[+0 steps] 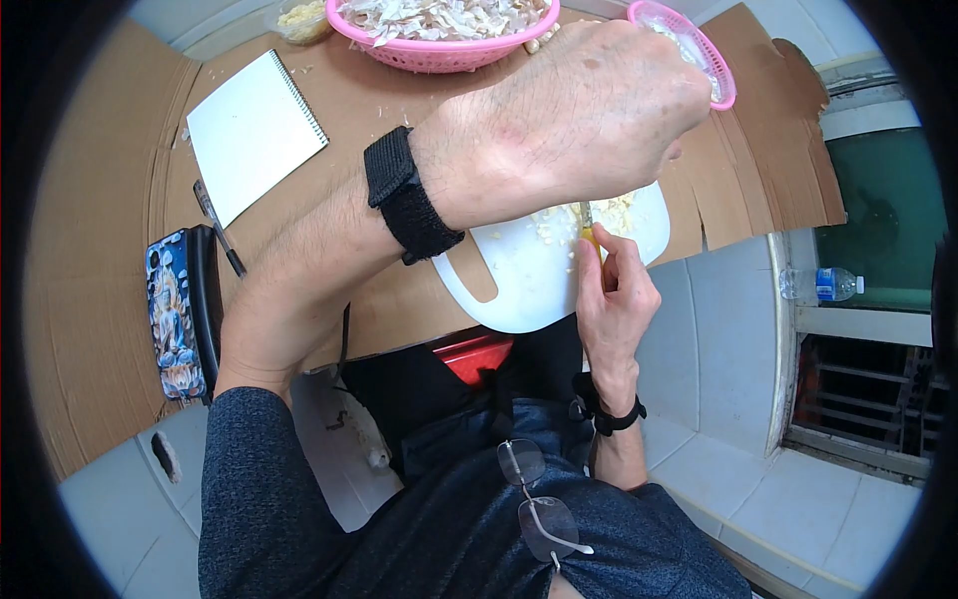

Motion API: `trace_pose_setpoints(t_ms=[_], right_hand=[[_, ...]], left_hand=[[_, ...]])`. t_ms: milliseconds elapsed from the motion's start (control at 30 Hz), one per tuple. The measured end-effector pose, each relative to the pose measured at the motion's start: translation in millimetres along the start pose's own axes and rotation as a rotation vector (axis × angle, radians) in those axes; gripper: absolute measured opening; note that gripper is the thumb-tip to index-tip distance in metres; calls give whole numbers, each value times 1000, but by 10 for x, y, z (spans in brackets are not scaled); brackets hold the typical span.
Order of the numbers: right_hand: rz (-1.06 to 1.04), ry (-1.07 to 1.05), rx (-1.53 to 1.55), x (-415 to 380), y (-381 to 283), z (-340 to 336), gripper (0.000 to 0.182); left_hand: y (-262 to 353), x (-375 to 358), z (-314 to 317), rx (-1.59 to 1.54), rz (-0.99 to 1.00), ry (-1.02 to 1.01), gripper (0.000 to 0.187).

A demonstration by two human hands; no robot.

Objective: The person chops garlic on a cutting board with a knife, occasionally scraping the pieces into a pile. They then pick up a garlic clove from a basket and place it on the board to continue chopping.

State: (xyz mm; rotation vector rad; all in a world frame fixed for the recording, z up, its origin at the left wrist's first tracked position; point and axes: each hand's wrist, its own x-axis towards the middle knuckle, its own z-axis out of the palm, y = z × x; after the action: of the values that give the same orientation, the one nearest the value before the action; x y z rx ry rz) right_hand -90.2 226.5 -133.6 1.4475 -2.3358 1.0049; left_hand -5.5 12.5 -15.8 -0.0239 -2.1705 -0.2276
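My left hand (599, 110) reaches across the top of the view above the white cutting board (524, 295); its back faces the camera and its fingers are hidden. Beside it is a small pink basket (720, 80). At the board's right part, my right hand (616, 290) is closed on the yellow handle of a knife (587, 215), whose blade points away from me. Small pale chopped pieces (549, 228) lie on the board around the blade. The left forearm and hand cover the board's far edge.
A large pink basket (434, 52) full of papery peelings stands at the back, beside a clear tub (299, 22). A spiral notebook (249, 135), a pen (220, 230) and a picture-covered case (175, 314) lie left on the cardboard (389, 314). A bottle (828, 285) lies far right.
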Motion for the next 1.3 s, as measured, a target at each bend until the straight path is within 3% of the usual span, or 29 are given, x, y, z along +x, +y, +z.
trace_pose_setpoints(t_ms=[1300], right_hand=[[-7,8,8,-34,45,33,19]], left_hand=[[39,-8,44,-6,13,-49,8]])
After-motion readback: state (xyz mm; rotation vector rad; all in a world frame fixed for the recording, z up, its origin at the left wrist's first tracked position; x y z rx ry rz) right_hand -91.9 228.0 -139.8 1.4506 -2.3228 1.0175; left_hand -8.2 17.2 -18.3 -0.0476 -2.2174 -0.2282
